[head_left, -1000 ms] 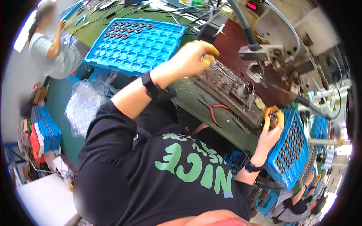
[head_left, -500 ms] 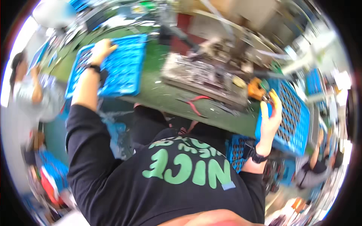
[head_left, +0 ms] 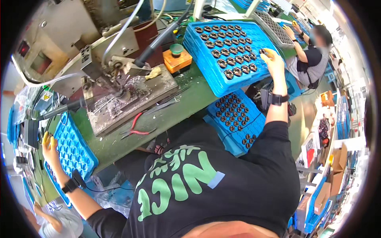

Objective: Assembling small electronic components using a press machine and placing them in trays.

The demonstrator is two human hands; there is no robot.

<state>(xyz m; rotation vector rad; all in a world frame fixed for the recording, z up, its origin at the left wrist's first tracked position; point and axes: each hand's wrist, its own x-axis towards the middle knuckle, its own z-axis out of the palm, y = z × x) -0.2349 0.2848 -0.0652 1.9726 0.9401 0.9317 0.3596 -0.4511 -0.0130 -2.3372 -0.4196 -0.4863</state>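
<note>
My right hand (head_left: 272,60) reaches to the far edge of a stack of blue pocketed trays (head_left: 222,81) filled with dark round parts. Its fingertips close on one dark round part (head_left: 262,51). A black watch sits on that wrist. My left hand (head_left: 47,143), with yellow fingertip covers, rests with fingers apart on the rim of another blue tray (head_left: 75,148) at the bench's left end; its pockets look empty. A black band is on that wrist.
A metal press (head_left: 119,89) with hoses stands on the green bench (head_left: 178,115) between the trays. Red-handled pliers (head_left: 137,127), tweezers (head_left: 163,105) and an orange box with a green button (head_left: 177,56) lie nearby. A lower tray (head_left: 237,119) holds more parts. A co-worker (head_left: 313,53) sits beyond.
The view has swung round. My right hand left the press and went to the tray of dark parts. My left hand stays at the other blue tray.
</note>
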